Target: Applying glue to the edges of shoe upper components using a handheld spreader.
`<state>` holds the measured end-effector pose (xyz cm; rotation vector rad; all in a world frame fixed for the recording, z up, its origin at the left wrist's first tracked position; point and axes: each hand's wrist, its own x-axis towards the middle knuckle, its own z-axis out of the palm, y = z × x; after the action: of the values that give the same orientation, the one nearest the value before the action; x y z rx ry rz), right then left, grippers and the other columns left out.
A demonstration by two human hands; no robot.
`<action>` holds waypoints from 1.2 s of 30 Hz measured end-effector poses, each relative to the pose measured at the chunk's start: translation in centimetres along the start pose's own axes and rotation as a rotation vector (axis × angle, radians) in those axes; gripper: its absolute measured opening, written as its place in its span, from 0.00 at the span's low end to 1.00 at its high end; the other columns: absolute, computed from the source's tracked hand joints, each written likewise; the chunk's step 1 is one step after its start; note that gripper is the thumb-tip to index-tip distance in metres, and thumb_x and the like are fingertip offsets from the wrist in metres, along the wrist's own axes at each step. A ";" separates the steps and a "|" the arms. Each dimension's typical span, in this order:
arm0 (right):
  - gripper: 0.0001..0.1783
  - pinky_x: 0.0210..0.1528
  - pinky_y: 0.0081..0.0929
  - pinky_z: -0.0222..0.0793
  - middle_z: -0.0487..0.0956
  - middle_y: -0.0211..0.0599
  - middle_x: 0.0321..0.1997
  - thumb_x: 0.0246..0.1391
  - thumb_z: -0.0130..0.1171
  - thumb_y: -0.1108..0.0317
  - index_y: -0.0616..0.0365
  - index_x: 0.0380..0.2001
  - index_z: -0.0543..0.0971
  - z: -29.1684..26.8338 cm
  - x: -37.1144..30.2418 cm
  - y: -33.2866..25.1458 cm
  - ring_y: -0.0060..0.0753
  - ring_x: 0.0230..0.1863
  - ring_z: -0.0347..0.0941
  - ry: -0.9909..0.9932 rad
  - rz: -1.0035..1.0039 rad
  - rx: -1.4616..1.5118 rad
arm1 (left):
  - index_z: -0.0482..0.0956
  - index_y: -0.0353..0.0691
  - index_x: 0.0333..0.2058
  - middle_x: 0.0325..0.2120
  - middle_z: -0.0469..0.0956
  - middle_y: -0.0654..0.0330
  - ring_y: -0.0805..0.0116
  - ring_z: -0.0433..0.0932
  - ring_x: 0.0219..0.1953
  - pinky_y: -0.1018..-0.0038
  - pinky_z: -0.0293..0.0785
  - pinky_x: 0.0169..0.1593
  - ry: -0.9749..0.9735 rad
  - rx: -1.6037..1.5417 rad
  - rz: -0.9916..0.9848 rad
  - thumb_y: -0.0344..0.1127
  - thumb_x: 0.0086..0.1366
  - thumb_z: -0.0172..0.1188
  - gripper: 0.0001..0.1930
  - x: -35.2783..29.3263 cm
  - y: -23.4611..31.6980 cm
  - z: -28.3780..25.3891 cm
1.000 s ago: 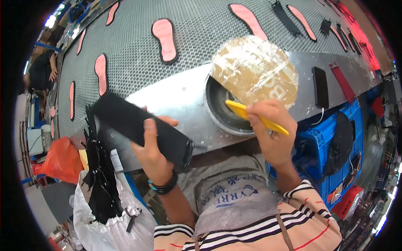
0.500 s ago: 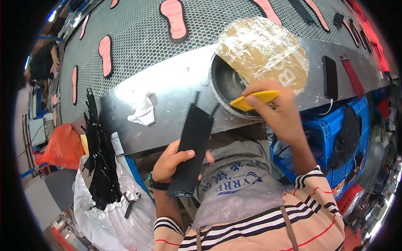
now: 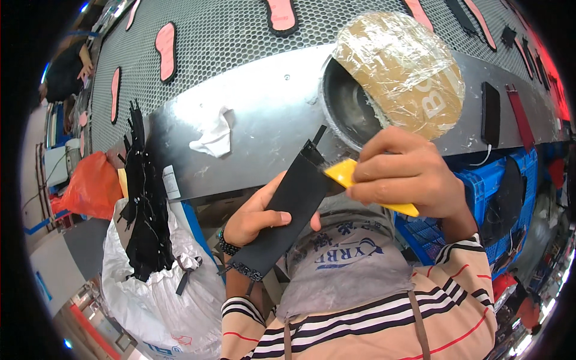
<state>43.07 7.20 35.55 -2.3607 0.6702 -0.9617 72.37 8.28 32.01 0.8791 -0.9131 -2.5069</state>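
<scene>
In my left hand [image 3: 261,219] lies a long black strip of material [image 3: 285,210], tilted up to the right, with my thumb on top and fingers beneath. Small straps stick out of its far end. My right hand [image 3: 414,177] grips a flat yellow scraper [image 3: 345,173], whose tip is at the strip's upper right edge, with some clear sticky-looking stuff there. Behind my right hand stands a round metal pot [image 3: 342,99], partly covered by a cardboard disc [image 3: 405,72] wrapped in clear tape.
Pink insoles [image 3: 166,53] lie on a mesh conveyor beyond the metal ledge [image 3: 252,108]. A white rag [image 3: 215,135], a phone [image 3: 490,114] and a dark red strip [image 3: 519,117] rest on the ledge. Black strips [image 3: 144,210] pile on a white sack at left; a blue crate [image 3: 480,192] stands right.
My right hand has brought the yellow scraper from the pot's opening down to the black strip's far end. My left hand has tilted the strip further right. The view has shifted slightly.
</scene>
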 end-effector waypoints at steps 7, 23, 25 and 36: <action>0.12 0.34 0.31 0.69 0.80 0.31 0.33 0.40 0.68 0.66 0.57 0.32 0.84 -1.1 1.4 -0.9 0.36 0.35 0.75 0.104 0.020 0.068 | 0.54 0.29 0.68 0.40 0.80 0.45 0.60 0.80 0.46 0.72 0.69 0.55 -0.048 -0.052 -0.015 0.30 0.56 0.56 0.41 -0.3 -0.2 0.1; 0.12 0.32 0.25 0.74 0.82 0.40 0.32 0.47 0.67 0.82 0.60 0.36 0.82 2.3 -0.7 -0.8 0.35 0.30 0.79 0.657 0.266 -0.039 | 0.50 0.31 0.67 0.36 0.78 0.38 0.67 0.79 0.19 0.80 0.75 0.14 0.001 -0.243 0.098 0.29 0.56 0.54 0.40 0.1 -0.6 0.6; 0.11 0.32 0.25 0.74 0.82 0.40 0.32 0.48 0.66 0.82 0.61 0.36 0.82 2.3 -0.8 -1.2 0.34 0.31 0.79 0.691 0.241 -0.028 | 0.49 0.31 0.67 0.36 0.78 0.37 0.67 0.78 0.17 0.80 0.74 0.12 -0.029 -0.283 0.114 0.29 0.57 0.54 0.40 0.4 -0.7 0.7; 0.08 0.36 0.24 0.72 0.81 0.40 0.33 0.52 0.66 0.81 0.61 0.36 0.82 1.6 1.9 -0.4 0.30 0.34 0.78 0.574 0.233 0.037 | 0.50 0.29 0.68 0.35 0.78 0.39 0.62 0.82 0.32 0.75 0.78 0.33 -0.055 -0.273 0.094 0.28 0.54 0.55 0.42 0.8 -0.3 1.9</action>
<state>45.53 6.77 35.75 -1.9125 1.0974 -1.5364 70.50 9.04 32.61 0.6681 -0.5920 -2.5067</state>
